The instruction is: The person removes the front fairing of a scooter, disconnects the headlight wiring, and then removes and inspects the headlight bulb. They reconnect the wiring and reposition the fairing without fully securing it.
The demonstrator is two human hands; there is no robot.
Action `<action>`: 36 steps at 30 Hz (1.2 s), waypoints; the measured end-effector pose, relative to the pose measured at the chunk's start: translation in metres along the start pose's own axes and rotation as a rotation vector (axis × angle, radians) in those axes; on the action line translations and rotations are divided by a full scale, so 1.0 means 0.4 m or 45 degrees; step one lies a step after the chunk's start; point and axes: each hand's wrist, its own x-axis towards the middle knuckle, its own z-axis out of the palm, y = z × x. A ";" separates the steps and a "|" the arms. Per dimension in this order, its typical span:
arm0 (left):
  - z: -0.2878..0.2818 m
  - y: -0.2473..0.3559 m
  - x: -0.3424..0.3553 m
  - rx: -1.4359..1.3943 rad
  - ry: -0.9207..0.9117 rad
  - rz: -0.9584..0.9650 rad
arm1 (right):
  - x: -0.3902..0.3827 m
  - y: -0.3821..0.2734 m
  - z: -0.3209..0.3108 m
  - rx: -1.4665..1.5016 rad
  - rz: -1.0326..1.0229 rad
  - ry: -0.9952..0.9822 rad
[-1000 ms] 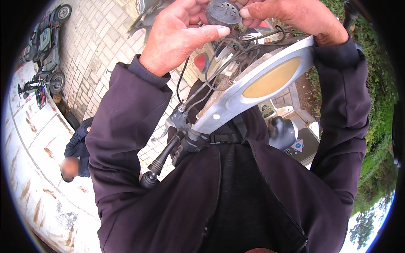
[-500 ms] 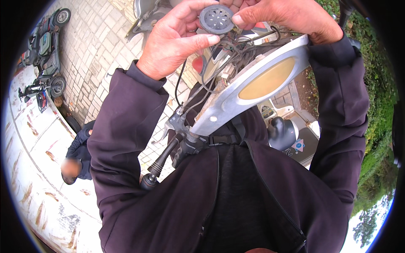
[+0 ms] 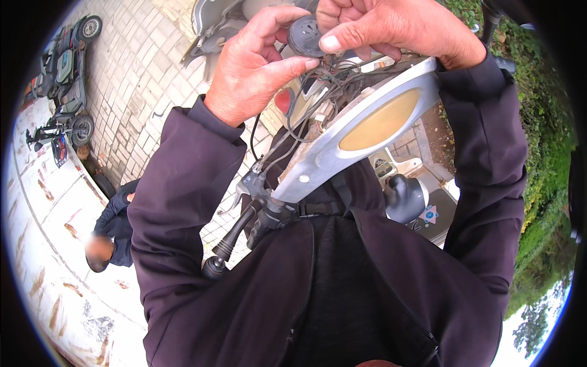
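My left hand [image 3: 247, 76] grips a slotted round disc [image 3: 303, 38] between thumb and fingers. The disc is dark grey, about palm-sized, with cut-outs in its face that look like a small horn's or speaker's grille. From the other side, my right hand [image 3: 382, 30] presses its thumb at the disc's right edge, its fingers curled behind. Whether a wire runs from the disc is hidden. Just below the hands lies a tangle of dark cables [image 3: 327, 85]. Nearer to me is a silver-grey scooter panel [image 3: 318, 162] with a yellowish oval inset.
A handlebar grip [image 3: 235, 229] and brake lever [image 3: 241, 189] are close to my body. A dark rounded mirror-like part [image 3: 406, 199] sits at right. Parked scooters [image 3: 67, 67] and a person in dark clothes [image 3: 116, 214] are at left, on pale paving [image 3: 140, 79]. Greenery [image 3: 544, 140] lines the right.
The disc has tilted and shifted slightly left and down, so its face is seen more obliquely. My right thumb has moved left with it, covering more of its edge.
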 end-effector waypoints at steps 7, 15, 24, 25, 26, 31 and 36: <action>-0.010 -0.016 -0.003 0.190 0.007 0.116 | 0.011 -0.014 0.020 0.034 -0.166 0.072; -0.003 -0.019 0.004 0.105 0.051 0.138 | -0.003 -0.023 0.025 0.078 -0.207 0.096; -0.002 -0.019 0.004 0.093 0.038 0.157 | 0.002 -0.020 0.014 -0.059 -0.191 0.160; -0.001 -0.019 0.005 0.105 0.033 0.169 | 0.005 -0.023 0.014 0.016 -0.127 0.150; 0.000 -0.018 0.004 0.118 0.030 0.189 | 0.001 -0.022 0.016 -0.143 0.024 0.189; 0.003 -0.014 -0.005 0.230 -0.069 0.131 | 0.014 0.003 0.011 -0.150 0.020 0.039; 0.011 -0.018 -0.014 0.177 -0.091 0.122 | 0.031 0.040 -0.003 0.137 -0.072 -0.151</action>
